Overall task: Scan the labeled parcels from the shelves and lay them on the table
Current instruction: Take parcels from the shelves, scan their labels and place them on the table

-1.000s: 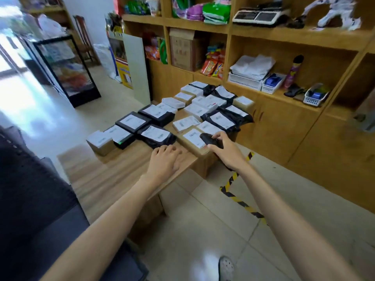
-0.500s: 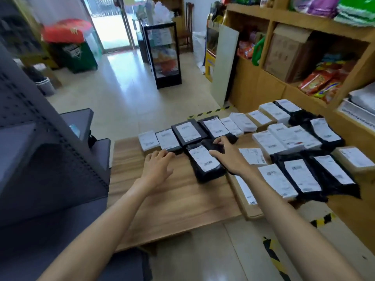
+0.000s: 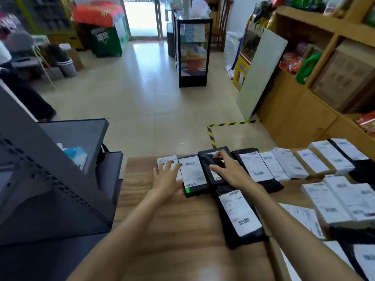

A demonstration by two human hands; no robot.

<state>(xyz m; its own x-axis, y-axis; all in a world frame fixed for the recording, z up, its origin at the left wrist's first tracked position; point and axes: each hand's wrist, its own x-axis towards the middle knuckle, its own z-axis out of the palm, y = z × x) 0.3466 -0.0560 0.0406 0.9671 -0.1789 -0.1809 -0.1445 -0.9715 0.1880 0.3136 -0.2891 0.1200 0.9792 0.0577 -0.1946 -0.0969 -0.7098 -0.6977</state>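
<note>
Several labeled parcels, black bags and white boxes, lie in rows on the wooden table (image 3: 162, 224). My right hand (image 3: 229, 173) grips a black handheld scanner (image 3: 213, 162) and holds it over a black flat parcel (image 3: 218, 180) in the back row. My left hand (image 3: 167, 179) lies flat with spread fingers on the table, its fingertips at a small white parcel (image 3: 165, 160) and beside a black parcel with a white label (image 3: 192, 176). A black bag with a barcode label (image 3: 239, 217) lies just below my right wrist.
A grey metal shelf unit (image 3: 50, 179) stands close on the left. Wooden shelves with goods (image 3: 304, 94) line the right wall, with a white board (image 3: 261, 74) leaning on them. A glass display case (image 3: 192, 53) and yellow-black floor tape (image 3: 211, 134) lie beyond the table.
The view has swung left. Both hands moved along the table to the leftmost parcels; my right hand carried the scanner from the brown box to the black flat parcel.
</note>
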